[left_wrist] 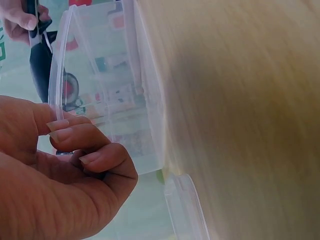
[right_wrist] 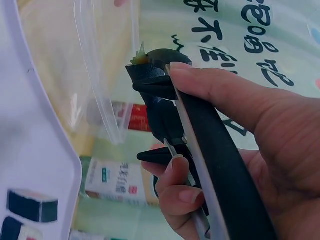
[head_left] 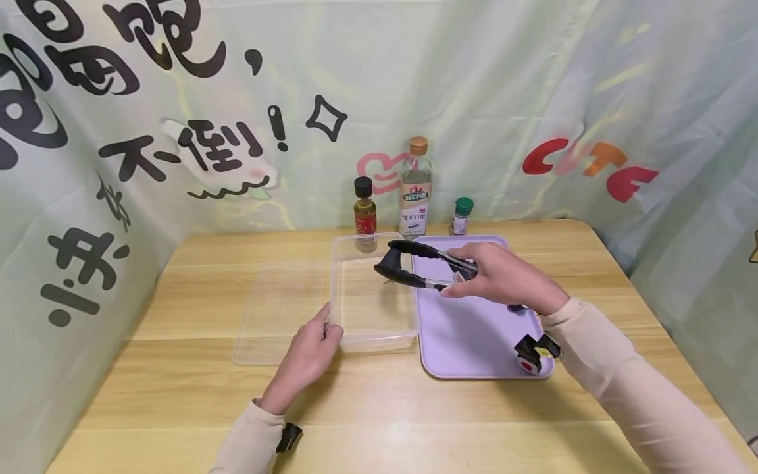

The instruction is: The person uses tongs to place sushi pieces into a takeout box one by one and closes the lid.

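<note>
My right hand grips a pair of black-and-metal tongs over the right side of a clear plastic box. Between the tong tips sits a dark, seaweed-wrapped sushi roll, with a bit of green and orange filling showing at one end. My left hand holds the box at its near left corner, fingers curled at the rim. Right of the box, a purple tray carries several more sushi rolls along its right side, partly hidden by the right forearm.
The clear lid lies flat left of the box. Behind stand a small black-capped bottle, a taller vinegar bottle and a green-capped shaker. A printed curtain closes off the back of the wooden table.
</note>
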Action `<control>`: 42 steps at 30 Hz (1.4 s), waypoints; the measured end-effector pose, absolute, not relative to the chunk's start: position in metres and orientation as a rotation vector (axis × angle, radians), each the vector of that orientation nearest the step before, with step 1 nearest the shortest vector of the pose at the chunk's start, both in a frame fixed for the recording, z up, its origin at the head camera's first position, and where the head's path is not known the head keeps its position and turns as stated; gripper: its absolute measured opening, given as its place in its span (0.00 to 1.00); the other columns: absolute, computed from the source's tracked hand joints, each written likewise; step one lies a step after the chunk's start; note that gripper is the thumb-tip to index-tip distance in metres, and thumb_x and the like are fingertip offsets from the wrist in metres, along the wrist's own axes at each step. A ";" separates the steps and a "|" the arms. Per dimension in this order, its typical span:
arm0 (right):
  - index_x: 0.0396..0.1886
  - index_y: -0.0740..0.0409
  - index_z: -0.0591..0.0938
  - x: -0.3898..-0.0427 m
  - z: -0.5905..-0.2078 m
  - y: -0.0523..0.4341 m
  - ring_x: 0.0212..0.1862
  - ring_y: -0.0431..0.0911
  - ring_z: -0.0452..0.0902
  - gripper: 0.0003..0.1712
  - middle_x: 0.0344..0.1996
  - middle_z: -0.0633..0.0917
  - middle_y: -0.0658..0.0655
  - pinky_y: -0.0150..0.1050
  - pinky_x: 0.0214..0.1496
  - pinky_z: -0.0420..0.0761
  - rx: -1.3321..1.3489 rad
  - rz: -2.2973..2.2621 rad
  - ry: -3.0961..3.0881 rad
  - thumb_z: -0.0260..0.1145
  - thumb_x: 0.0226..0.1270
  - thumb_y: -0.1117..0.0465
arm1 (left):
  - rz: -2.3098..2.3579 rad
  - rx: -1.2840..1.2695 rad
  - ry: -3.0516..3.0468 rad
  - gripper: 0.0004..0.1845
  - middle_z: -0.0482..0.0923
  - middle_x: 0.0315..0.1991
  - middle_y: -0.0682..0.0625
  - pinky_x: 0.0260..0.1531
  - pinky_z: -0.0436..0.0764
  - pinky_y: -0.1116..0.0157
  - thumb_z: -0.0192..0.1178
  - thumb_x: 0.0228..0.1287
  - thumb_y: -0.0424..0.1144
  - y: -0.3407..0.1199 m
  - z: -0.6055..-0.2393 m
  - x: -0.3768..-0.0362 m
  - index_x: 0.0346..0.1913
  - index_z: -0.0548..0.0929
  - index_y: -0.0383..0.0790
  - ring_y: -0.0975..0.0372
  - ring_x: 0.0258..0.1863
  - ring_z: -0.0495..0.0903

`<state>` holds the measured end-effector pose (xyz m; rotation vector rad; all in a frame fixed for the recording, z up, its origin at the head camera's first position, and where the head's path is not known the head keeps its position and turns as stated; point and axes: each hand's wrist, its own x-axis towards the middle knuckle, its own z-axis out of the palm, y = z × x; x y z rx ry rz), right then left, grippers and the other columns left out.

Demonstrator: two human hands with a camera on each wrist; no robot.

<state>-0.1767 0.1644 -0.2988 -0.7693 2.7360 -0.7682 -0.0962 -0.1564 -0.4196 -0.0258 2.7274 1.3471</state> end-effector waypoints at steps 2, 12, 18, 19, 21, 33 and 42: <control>0.65 0.73 0.76 -0.180 -0.300 0.159 0.33 0.45 0.74 0.43 0.55 0.82 0.69 0.47 0.45 0.77 -0.765 -0.750 2.729 0.78 0.57 0.51 | 1.342 -0.027 2.733 0.34 0.59 0.16 0.56 0.16 0.56 0.70 0.45 0.69 0.38 -0.156 -0.419 -0.096 0.76 0.59 0.26 0.64 0.15 0.54; 0.65 0.75 0.76 -0.192 -0.312 0.136 0.54 0.52 0.78 0.41 0.61 0.79 0.70 0.51 0.57 0.77 -0.818 -0.738 2.636 0.77 0.58 0.54 | 1.348 -0.027 2.727 0.34 0.59 0.16 0.56 0.16 0.56 0.70 0.46 0.70 0.38 -0.155 -0.419 -0.095 0.76 0.59 0.25 0.64 0.15 0.54; 0.64 0.75 0.76 -0.194 -0.316 0.126 0.53 0.51 0.78 0.41 0.61 0.79 0.69 0.49 0.56 0.78 -0.840 -0.728 2.607 0.78 0.57 0.54 | 1.336 -0.038 2.723 0.34 0.59 0.16 0.56 0.16 0.57 0.69 0.46 0.70 0.38 -0.154 -0.419 -0.095 0.76 0.59 0.25 0.64 0.15 0.54; 0.65 0.75 0.76 -0.194 -0.317 0.124 0.50 0.50 0.78 0.42 0.62 0.79 0.69 0.49 0.54 0.77 -0.837 -0.728 2.603 0.78 0.57 0.54 | 1.337 -0.040 2.722 0.34 0.59 0.16 0.56 0.16 0.57 0.69 0.46 0.70 0.38 -0.154 -0.419 -0.095 0.76 0.59 0.25 0.64 0.15 0.54; 0.65 0.75 0.76 -0.194 -0.318 0.122 0.50 0.49 0.78 0.42 0.62 0.79 0.68 0.47 0.53 0.77 -0.834 -0.722 2.603 0.78 0.57 0.53 | 1.342 -0.039 2.720 0.34 0.58 0.16 0.56 0.16 0.57 0.69 0.46 0.70 0.38 -0.153 -0.419 -0.095 0.76 0.59 0.25 0.64 0.15 0.54; 0.66 0.74 0.75 -0.192 -0.321 0.114 0.64 0.58 0.74 0.44 0.63 0.78 0.68 0.52 0.61 0.76 -0.817 -0.668 2.612 0.78 0.57 0.52 | 1.334 -0.048 2.733 0.34 0.59 0.16 0.56 0.16 0.57 0.69 0.47 0.70 0.37 -0.153 -0.420 -0.096 0.76 0.59 0.25 0.64 0.15 0.55; 0.68 0.73 0.74 -0.193 -0.321 0.120 0.65 0.58 0.74 0.46 0.65 0.77 0.67 0.53 0.60 0.77 -0.799 -0.679 2.640 0.78 0.56 0.50 | 1.329 -0.050 2.737 0.35 0.59 0.16 0.56 0.17 0.57 0.69 0.46 0.69 0.38 -0.154 -0.419 -0.097 0.76 0.59 0.25 0.64 0.15 0.55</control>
